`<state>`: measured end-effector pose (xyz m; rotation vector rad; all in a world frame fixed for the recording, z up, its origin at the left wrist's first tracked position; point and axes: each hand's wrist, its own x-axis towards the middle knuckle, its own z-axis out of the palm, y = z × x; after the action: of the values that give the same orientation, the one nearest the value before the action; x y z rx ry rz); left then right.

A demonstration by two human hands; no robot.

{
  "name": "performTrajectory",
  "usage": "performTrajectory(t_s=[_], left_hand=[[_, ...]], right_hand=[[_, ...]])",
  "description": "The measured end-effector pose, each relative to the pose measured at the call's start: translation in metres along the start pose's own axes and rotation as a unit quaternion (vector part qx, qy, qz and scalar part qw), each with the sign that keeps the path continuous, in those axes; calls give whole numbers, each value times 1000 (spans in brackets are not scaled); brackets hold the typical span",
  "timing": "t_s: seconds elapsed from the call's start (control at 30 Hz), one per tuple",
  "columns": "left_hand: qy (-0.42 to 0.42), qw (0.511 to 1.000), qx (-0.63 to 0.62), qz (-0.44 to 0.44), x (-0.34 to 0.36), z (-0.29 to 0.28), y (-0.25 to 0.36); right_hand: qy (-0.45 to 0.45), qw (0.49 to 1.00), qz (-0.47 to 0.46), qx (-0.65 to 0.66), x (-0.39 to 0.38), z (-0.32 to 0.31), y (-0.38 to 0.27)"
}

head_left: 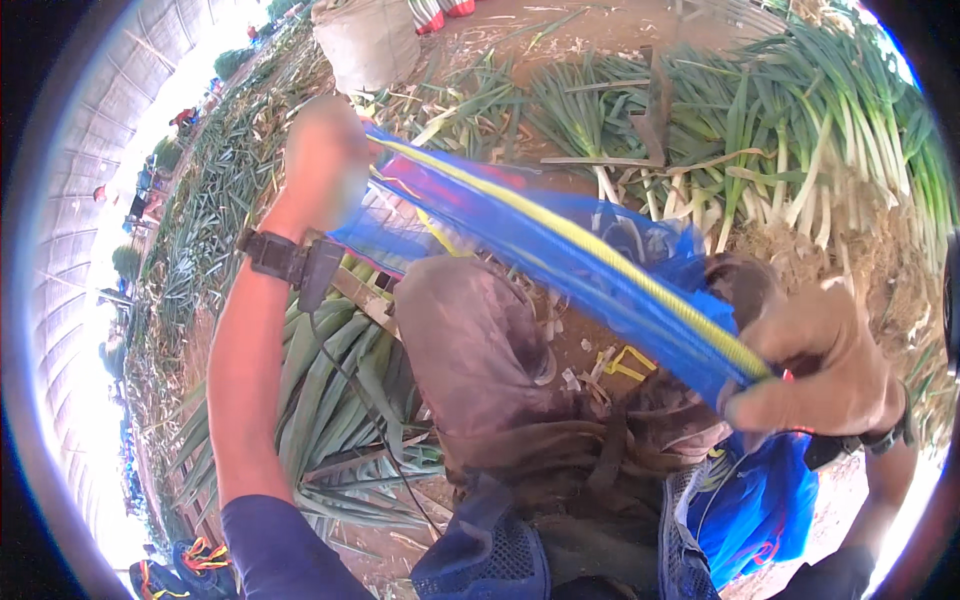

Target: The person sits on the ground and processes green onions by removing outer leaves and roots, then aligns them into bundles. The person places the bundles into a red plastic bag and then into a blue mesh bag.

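A blue mesh bag (560, 250) with a yellow edge band is pulled taut between my hands, slanting from upper left down to the right. My left hand (325, 165), smeared in the picture, grips its far left end. At the lower right, my right hand (825, 365) in a brown glove is closed on the other end, where the yellow band runs into the fingers. The stretched mesh passes above my knees (475, 320). Through its thin net, the ground and some reddish print show.
Leeks (840, 120) with white stems and roots lie in a row at the right. Cut leek leaves (335, 400) are heaped by my left knee. A pale sack (367, 45) stands at the far side. More blue mesh (765, 500) hangs beside my right leg.
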<state>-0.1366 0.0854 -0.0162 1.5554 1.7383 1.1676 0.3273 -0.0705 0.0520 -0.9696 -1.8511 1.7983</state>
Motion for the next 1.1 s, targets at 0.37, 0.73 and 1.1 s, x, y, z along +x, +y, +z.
performTrajectory(t_s=[0.37, 0.73, 1.1], left_hand=[[-415, 863, 55, -284, 26, 80, -57], [146, 846, 479, 179, 335, 6, -89], [-114, 937, 291, -158, 250, 31, -311]], right_hand=[[-158, 924, 243, -249, 181, -109, 68], [426, 663, -189, -586, 462, -205, 7], [156, 933, -62, -317, 601, -71, 332]])
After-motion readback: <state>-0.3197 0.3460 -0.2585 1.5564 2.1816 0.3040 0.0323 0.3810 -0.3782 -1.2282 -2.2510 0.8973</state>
